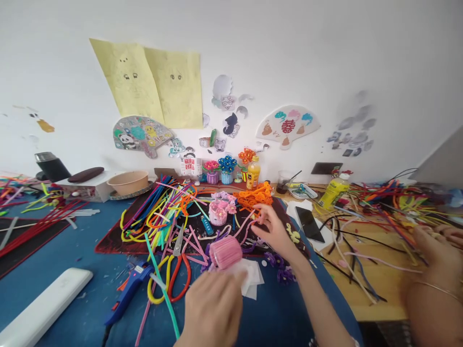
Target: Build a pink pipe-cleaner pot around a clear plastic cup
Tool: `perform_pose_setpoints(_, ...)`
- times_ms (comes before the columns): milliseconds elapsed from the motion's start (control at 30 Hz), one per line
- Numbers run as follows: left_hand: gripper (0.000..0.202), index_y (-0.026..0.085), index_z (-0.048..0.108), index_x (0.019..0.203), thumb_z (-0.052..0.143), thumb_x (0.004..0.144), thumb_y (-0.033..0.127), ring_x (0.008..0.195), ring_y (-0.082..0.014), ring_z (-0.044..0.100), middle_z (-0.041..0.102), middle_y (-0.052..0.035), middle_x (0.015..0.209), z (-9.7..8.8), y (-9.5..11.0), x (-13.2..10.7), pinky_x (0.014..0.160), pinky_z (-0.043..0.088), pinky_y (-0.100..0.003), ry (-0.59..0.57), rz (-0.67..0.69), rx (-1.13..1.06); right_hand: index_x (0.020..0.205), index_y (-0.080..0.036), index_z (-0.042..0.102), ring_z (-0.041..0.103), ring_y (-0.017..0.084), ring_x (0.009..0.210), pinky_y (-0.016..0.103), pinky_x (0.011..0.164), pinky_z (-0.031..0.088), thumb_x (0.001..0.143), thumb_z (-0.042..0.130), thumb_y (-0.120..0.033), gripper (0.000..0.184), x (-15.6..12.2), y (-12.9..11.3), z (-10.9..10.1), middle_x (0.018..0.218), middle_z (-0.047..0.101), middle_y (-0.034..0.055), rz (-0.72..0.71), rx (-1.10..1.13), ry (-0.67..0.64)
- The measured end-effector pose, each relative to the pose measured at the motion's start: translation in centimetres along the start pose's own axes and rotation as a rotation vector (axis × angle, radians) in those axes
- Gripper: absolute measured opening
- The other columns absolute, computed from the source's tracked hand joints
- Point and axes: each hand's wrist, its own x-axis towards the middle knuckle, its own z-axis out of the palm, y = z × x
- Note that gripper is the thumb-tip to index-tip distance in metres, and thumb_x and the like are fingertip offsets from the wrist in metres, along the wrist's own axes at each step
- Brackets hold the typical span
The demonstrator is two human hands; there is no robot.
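Note:
A small pink ribbed pot (227,252), wrapped in fuzzy pipe cleaners, is tilted on its side at the front of the mat. My left hand (213,308) is closed at its lower edge, its fingertips hidden and slightly blurred. Loose pink pipe cleaner (247,228) strands rise from behind the pot towards my right hand (274,233), whose bent thumb and fingers close on one strand. White paper squares (254,277) lie beneath. Just beyond stands a finished pink pot (217,213) with flowers. Orange-and-yellow-handled scissors (177,260) and a blue glue gun (129,291) lie to the left.
Piles of coloured pipe cleaners (159,212) and an orange bundle (255,195) cover the dark mat. Flower pots and a yellow bottle (253,173) stand against the wall. A phone (309,223) lies right, near another person's hands (434,255). A white case (47,308) sits front left.

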Motion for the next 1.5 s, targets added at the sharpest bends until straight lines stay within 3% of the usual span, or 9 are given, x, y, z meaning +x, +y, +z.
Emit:
perform_pose_setpoints(200,0.030,0.020,0.065,0.119,0.046,0.096,0.018,0.109,-0.0316,0.069,0.071,-0.0137,0.120,3.6,-3.0,1.4,0.086,0.061,-0.045,0.017,-0.004,0.247,0.128,-0.031,0.058,0.054,0.027,0.122,0.049,0.109,0.042,0.084,0.062,-0.015,0.047,-3.8,-1.9,2.8,0.125,0.055,0.0070,-0.022,-0.111,-0.176)
perform_pose_setpoints(333,0.031,0.024,0.065,0.114,0.040,0.098,0.015,0.109,-0.0209,0.069,0.073,-0.0082,0.116,2.1,-3.6,0.7,0.092,0.058,-0.032,0.026,-0.059,0.295,0.146,-0.035,0.044,0.040,0.031,0.142,0.052,0.119,0.030,0.067,0.077,-0.011,0.089,-4.0,-2.6,4.4,0.152,0.045,0.0063,-0.023,-0.141,-0.345)
perform_pose_setpoints(433,0.028,0.020,0.063,0.111,0.037,0.100,0.016,0.102,-0.0240,0.071,0.073,-0.0107,0.109,0.2,-4.7,1.0,0.084,0.059,-0.037,0.068,-0.270,0.426,0.136,-0.032,0.058,0.048,0.034,0.133,0.055,0.118,0.027,0.060,0.077,-0.005,0.083,-3.2,-2.2,5.1,0.140,0.058,0.0063,-0.024,-0.144,-0.386)
perform_pose_setpoints(567,0.021,0.016,0.066,0.097,0.045,0.099,0.020,0.083,-0.0242,0.072,0.073,-0.0102,0.095,-0.8,-6.6,3.1,0.070,0.057,-0.036,-0.088,-0.527,0.588,0.122,-0.028,0.064,0.057,0.033,0.118,0.051,0.106,0.041,0.062,0.076,-0.008,0.064,-2.8,-1.0,5.2,0.125,0.063,0.0079,0.034,-0.033,-0.289)
perform_pose_setpoints(700,0.025,0.014,0.065,0.110,0.061,0.096,0.035,0.092,-0.0208,0.069,0.070,-0.0071,0.106,0.6,-7.9,5.5,0.081,0.058,-0.041,-0.267,-0.699,0.670,0.129,-0.029,0.050,0.058,0.029,0.122,0.045,0.104,0.045,0.074,0.078,-0.024,0.062,-3.7,0.6,4.8,0.132,0.059,0.0092,0.105,0.195,-0.137)
perform_pose_setpoints(933,0.033,0.017,0.061,0.122,0.062,0.095,0.036,0.103,-0.0235,0.066,0.065,-0.0091,0.121,0.7,-7.9,7.3,0.087,0.057,-0.045,-0.297,-0.836,0.596,0.133,-0.032,0.049,0.060,0.030,0.123,0.046,0.101,0.049,0.073,0.079,-0.059,0.072,-4.5,0.8,4.7,0.133,0.062,0.0111,0.177,0.560,-0.030)
perform_pose_setpoints(1133,0.029,0.017,0.064,0.114,0.062,0.095,0.038,0.093,-0.0204,0.068,0.068,-0.0063,0.110,-1.0,-9.1,7.0,0.081,0.058,-0.040,-0.157,-0.814,0.337,0.137,-0.031,0.055,0.058,0.032,0.127,0.048,0.104,0.046,0.069,0.086,-0.050,0.076,-4.4,-0.6,4.8,0.140,0.061,0.0114,0.316,0.908,-0.061)
perform_pose_setpoints(1267,0.025,0.015,0.062,0.093,0.055,0.098,0.039,0.071,-0.0154,0.064,0.065,-0.0009,0.082,-1.2,-9.8,6.5,0.069,0.055,-0.033,0.004,-0.735,0.113,0.132,-0.029,0.062,0.058,0.032,0.127,0.046,0.106,0.045,0.064,0.091,-0.040,0.074,-4.5,-1.0,4.9,0.132,0.068,0.0102,0.342,1.060,-0.097)
perform_pose_setpoints(1500,0.040,0.020,0.054,0.096,0.028,0.096,0.049,0.063,-0.0154,0.051,0.050,0.0023,0.069,-0.7,-5.6,6.8,0.058,0.044,-0.027,0.110,-0.422,-0.342,0.130,-0.028,0.064,0.059,0.033,0.126,0.047,0.107,0.045,0.064,0.092,-0.039,0.073,-4.3,-1.7,5.3,0.128,0.071,0.0091,0.343,1.077,-0.130)
